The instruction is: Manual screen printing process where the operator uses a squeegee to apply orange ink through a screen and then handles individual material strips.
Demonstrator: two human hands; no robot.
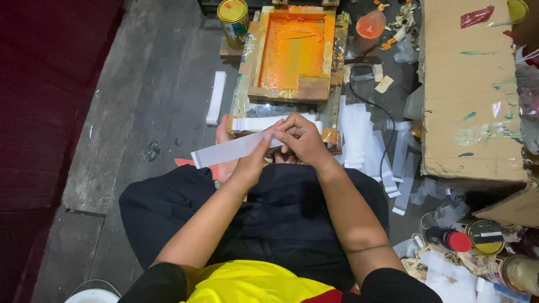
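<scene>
Head view: both hands meet over the lap, left hand [251, 163] and right hand [303, 140] with fingers pinched closed on 1 white strip [227, 150]. It is off the orange-inked screen frame [292, 53]; more cut strips [359, 140] lie beside, apparently unhandled.

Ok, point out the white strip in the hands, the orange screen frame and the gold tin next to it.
White strip [224, 151]: head view, on its free left part.
Orange screen frame [292, 47]: head view, on the inked mesh.
Gold tin [233, 11]: head view, on its lid.
</scene>
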